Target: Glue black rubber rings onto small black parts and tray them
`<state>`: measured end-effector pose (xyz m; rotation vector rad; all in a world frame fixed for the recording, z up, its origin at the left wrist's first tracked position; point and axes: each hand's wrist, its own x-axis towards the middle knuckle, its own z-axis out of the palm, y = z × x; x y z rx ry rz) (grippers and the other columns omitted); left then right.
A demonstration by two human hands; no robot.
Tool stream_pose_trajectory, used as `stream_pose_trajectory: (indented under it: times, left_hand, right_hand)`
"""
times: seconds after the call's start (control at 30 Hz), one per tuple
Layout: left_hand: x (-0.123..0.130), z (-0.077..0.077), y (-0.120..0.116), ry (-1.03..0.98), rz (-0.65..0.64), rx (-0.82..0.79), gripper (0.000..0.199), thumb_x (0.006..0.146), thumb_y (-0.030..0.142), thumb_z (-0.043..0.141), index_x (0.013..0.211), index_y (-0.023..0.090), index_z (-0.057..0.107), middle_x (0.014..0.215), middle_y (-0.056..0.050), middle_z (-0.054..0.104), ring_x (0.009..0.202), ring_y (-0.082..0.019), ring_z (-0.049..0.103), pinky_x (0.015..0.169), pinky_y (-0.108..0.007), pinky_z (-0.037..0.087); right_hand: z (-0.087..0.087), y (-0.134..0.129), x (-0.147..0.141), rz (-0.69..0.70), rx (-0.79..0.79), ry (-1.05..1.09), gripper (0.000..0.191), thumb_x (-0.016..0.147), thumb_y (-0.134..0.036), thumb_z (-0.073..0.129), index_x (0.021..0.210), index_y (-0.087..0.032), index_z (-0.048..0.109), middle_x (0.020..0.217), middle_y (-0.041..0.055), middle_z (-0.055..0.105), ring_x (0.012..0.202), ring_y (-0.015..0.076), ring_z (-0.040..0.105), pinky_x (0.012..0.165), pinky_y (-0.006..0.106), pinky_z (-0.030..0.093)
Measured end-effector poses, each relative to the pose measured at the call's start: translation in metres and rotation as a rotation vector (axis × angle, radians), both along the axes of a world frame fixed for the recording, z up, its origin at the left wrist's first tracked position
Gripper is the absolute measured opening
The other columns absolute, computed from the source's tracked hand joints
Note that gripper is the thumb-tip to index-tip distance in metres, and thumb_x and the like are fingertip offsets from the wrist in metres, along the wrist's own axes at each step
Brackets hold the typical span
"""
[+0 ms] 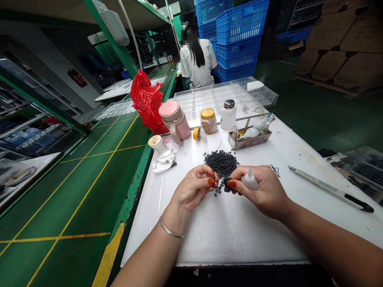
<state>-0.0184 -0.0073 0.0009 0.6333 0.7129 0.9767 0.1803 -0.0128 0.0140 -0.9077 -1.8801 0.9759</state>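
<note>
Watching the head feed from my desk, I read the bench left to right. A green bench (74,191) runs down the left side, with a red bag (146,101) slumped against a pink flask (175,119). A crumpled cloth (164,161) lies on the white table (215,235).

The left hand (193,187), a bangle (171,228) on its wrist, is curled in, its fingertips (211,181) just beside a small dark part (228,185). I cannot tell whether they touch it. That part sits at the right hand's fingertips (231,184), seemingly pinched there, though it is too small and too hidden to be sure. The right hand (257,191) is also closed around a squeeze bottle (249,180), nozzle up.

Just beyond both hands lies a heap of dark parts (221,163), with a few strays near the left fingertips. The work in hand looks like handling these parts singly, with the bottle ready in the grip.

Farther back stand a tape roll (196,134), a jar (208,121), a capped bottle (229,115) and a clear tray (221,95). A small box of bottles (249,139) sits to their right, and a craft knife (329,187) lies at the far right.
</note>
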Motion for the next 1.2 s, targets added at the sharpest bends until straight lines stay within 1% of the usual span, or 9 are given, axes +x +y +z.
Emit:
stream_pose_trajectory:
  times: [0.07,0.23,0.53,0.8,1.0,1.2]
  left_hand:
    - [0.001,-0.001,0.0,0.008,0.0,-0.018,0.031,0.055,0.013,0.087,0.078,0.012,0.066,0.071,-0.003,0.065,0.062,-0.008,0.06,0.055,-0.013,0.047]
    - [0.004,-0.005,-0.001,0.007,0.009,-0.031,0.029,0.053,0.019,0.09,0.071,0.013,0.068,0.077,-0.003,0.066,0.063,-0.009,0.06,0.057,-0.018,0.05]
    - [0.008,-0.012,-0.002,0.0,0.021,-0.014,0.026,0.053,0.021,0.09,0.07,0.016,0.071,0.082,-0.001,0.066,0.071,-0.012,0.063,0.063,-0.024,0.054]
    - [0.01,-0.012,-0.002,-0.019,0.036,-0.037,0.027,0.05,0.016,0.091,0.069,0.016,0.072,0.08,-0.001,0.068,0.07,-0.012,0.064,0.063,-0.021,0.055]
    - [0.01,-0.011,-0.002,-0.041,0.035,-0.027,0.025,0.053,0.012,0.089,0.07,0.014,0.072,0.081,-0.002,0.07,0.068,-0.012,0.066,0.063,-0.019,0.055]
    - [0.009,-0.01,-0.003,-0.055,0.027,-0.013,0.023,0.054,0.009,0.088,0.07,0.014,0.072,0.081,-0.002,0.07,0.069,-0.012,0.066,0.064,-0.019,0.056]
  right_hand:
    - [0.0,0.0,-0.001,0.002,0.002,0.003,0.022,0.086,-0.03,0.064,0.069,-0.016,0.063,0.061,0.0003,0.062,0.054,0.0105,0.055,0.053,0.023,0.04]
    - [0.0,0.0,-0.003,-0.005,-0.002,0.002,0.025,0.086,-0.032,0.063,0.068,-0.016,0.062,0.059,0.0007,0.062,0.052,0.0106,0.054,0.052,0.024,0.039]
    - [-0.001,-0.002,-0.005,-0.011,-0.03,0.016,0.027,0.086,-0.032,0.063,0.064,-0.016,0.059,0.058,0.0001,0.061,0.051,0.0099,0.052,0.05,0.023,0.038]
    - [-0.002,-0.001,-0.007,-0.019,-0.036,0.03,0.027,0.085,-0.031,0.064,0.064,-0.015,0.058,0.058,-0.0002,0.06,0.051,0.0094,0.051,0.05,0.023,0.037]
    - [-0.004,0.001,-0.007,-0.036,-0.011,0.036,0.029,0.085,-0.033,0.065,0.064,-0.014,0.059,0.057,0.0002,0.059,0.051,0.0098,0.05,0.048,0.023,0.034]
    - [-0.004,0.0,-0.007,-0.04,-0.009,0.028,0.03,0.085,-0.034,0.065,0.063,-0.013,0.059,0.057,0.0005,0.058,0.051,0.0099,0.05,0.048,0.024,0.034]
